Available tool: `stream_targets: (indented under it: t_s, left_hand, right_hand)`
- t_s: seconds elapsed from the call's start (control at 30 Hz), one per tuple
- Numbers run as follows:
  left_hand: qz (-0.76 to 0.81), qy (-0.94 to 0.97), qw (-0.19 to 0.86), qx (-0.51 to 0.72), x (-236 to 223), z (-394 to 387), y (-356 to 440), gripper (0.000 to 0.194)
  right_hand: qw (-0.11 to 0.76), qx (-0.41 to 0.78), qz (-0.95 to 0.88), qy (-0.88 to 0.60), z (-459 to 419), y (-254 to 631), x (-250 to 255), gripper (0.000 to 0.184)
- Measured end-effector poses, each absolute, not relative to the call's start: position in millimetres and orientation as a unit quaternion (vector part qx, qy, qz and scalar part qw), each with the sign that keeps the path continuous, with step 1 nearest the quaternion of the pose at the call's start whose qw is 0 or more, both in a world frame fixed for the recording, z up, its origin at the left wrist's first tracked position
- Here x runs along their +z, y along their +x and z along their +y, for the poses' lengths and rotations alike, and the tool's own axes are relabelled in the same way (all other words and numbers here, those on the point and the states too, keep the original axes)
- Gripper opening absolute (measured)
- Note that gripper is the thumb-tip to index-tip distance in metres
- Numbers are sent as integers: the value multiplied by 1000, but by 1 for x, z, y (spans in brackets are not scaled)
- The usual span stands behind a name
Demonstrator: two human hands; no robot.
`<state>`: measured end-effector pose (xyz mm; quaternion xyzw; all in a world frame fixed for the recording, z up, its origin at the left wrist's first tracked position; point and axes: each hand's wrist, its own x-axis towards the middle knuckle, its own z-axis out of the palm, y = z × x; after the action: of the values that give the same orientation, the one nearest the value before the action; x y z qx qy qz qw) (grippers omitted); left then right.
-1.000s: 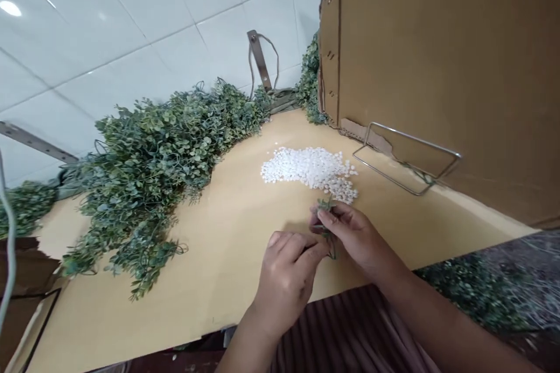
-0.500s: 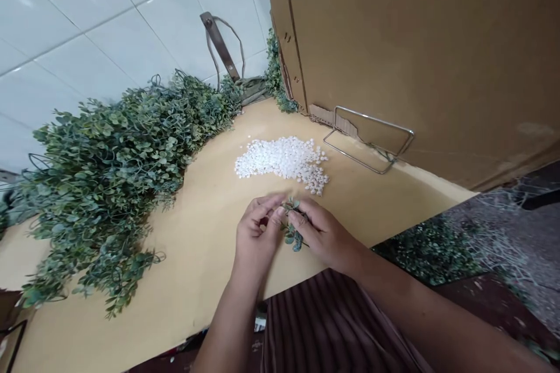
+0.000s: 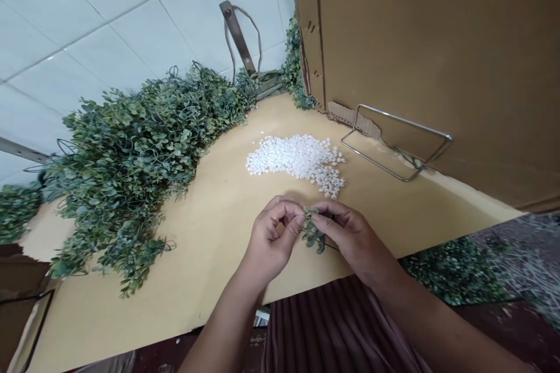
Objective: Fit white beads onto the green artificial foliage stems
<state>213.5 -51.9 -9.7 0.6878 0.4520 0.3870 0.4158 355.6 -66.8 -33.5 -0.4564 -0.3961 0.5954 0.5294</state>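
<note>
A small green plastic leaf sprig (image 3: 313, 234) is held between both hands above the near edge of the yellow table (image 3: 219, 227). My left hand (image 3: 271, 239) pinches the sprig's top from the left with thumb and forefinger. My right hand (image 3: 354, 242) pinches it from the right, fingers curled. Just beyond the hands lies a heap of small white beads (image 3: 297, 160).
A big pile of green artificial foliage (image 3: 131, 157) covers the table's left and back. A large cardboard box (image 3: 437, 58) stands at the right, with a wire bracket (image 3: 394, 148) at its foot. More foliage (image 3: 459, 271) lies on the floor at the right. White wall tiles stand behind.
The view shifted slightly, so everything sits a bit further right. Both hands stay pinched on the sprig, and the left fingers have come up to its top.
</note>
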Motion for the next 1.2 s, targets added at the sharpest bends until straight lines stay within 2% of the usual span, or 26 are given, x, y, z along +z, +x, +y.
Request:
stream_targets:
  t_s: [0.17,0.33,0.43,0.53,0.6,0.7,0.8,0.9,1.03,1.2]
  left_hand:
    - [436,701,417,380,-1,-49,213,21]
    - [492,654,449,357,-14,-25,193,17]
    - [620,628,296,365,-24,5,179,9]
    - [690,652,140,282,-31,32,172,11]
    - [696,674,87,232,-34,44,171,15]
    - [692,687,65,213,-35,51,172,17]
    - [688,648,151,291,-31,48,174,11]
    - [632,550,357,413,-23,27,180,7]
    - [511,452,570,458,-16,-20,196,17]
    - [468,371,648,472,-25,-54,206,27]
  right_hand:
    - [561,679,-236,-411,-59,359,-31,20]
    - [598,636,-271,-406,-62,367,-37,28]
    - [587,589,-346,-435,-68,365,-43,36]
    - [558,583,-388,-445,-72,357,-48,39]
    - [544,586,-398,-451,-73,354,-50,39]
    - [512,585,-414,-473,-73,353,-51,40]
    - [492,577,-434,-487,-71,356,-48,37]
    - [491,574,-454,-472,-70,356,-43,29]
    - [491,548,-492,-465,-70,352,-40,18]
    - [491,469,-554,-481,-74,348,-41,14]
